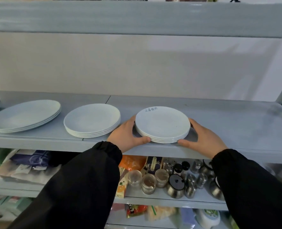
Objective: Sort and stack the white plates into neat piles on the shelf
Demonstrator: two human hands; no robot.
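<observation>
Fingers (131, 121) clasp plate stack (162, 124): left hand (126, 136), right hand (205, 138).

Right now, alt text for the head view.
Left hand and right hand grip a stack of small white plates on a grey shelf. A round stack and an oval stack sit to its left; glass jars and steel shakers stand below.

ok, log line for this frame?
left hand: holds plate stack | right hand: holds plate stack | plate stack: on shelf | middle pile, left pile: untouched
</observation>
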